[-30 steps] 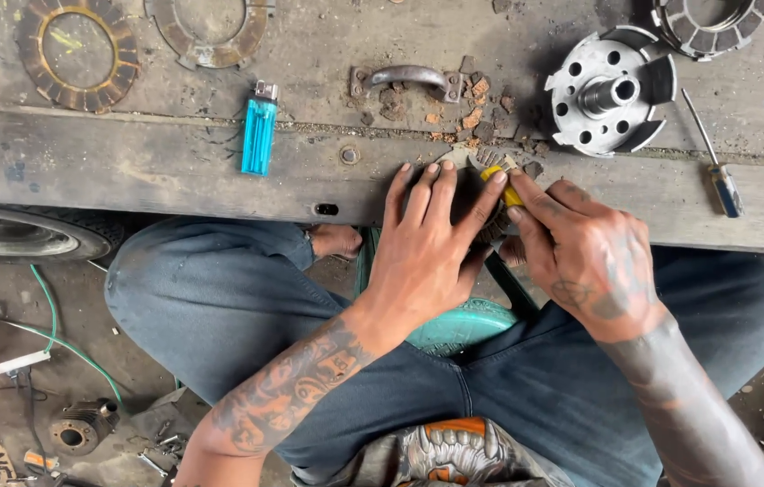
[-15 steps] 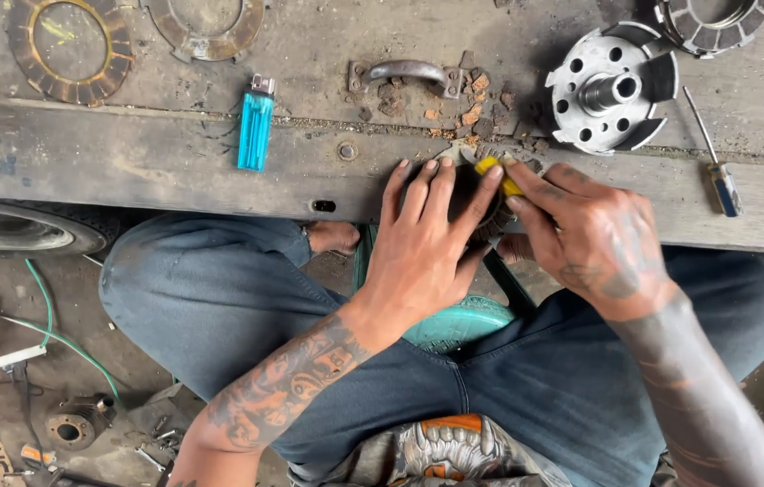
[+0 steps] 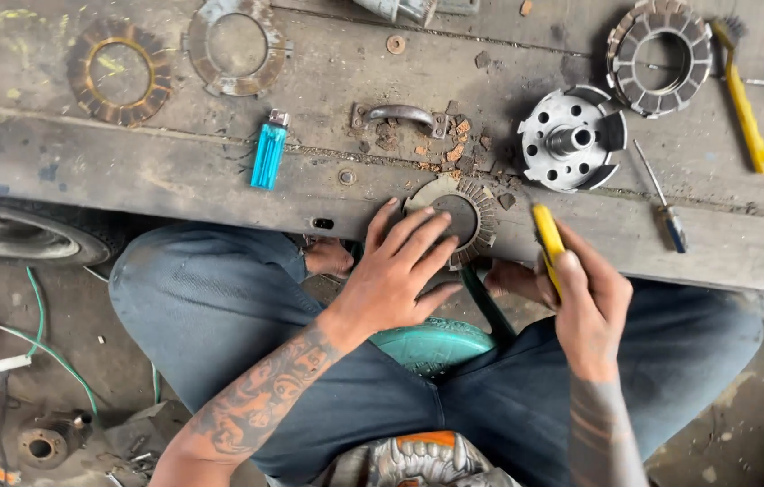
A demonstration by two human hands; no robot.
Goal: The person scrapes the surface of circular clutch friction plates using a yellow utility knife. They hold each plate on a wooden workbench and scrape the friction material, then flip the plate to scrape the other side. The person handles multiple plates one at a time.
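A long, grimy grey metal workbench (image 3: 174,171) is stretched across the upper part of the view, and blue-jeaned knees (image 3: 220,307) are tucked under its near edge above a teal stool seat (image 3: 432,343). Part of a black rubber tyre (image 3: 12,236) is seen below the bench's left end. Towards the far right corner a round laminated stator ring (image 3: 660,56) is laid, with a yellow-handled wire brush (image 3: 743,104) just beside it. Nearer the middle, a silver slotted flywheel rotor (image 3: 573,137) is set, and a slim screwdriver (image 3: 662,200) lies to its right. At the far left, a rusty ring (image 3: 120,72) and a grey flanged ring (image 3: 238,47) are placed side by side. A translucent blue lighter (image 3: 268,153) lies left of centre, near a small metal handle (image 3: 400,115) ringed by rust flakes.

At the near edge, a worn round stator core (image 3: 465,216) is pressed flat under the spread fingers of the left hand (image 3: 400,271). The right hand (image 3: 585,302) is clenched around a yellow-handled tool (image 3: 547,236), held just beside the core's right rim.
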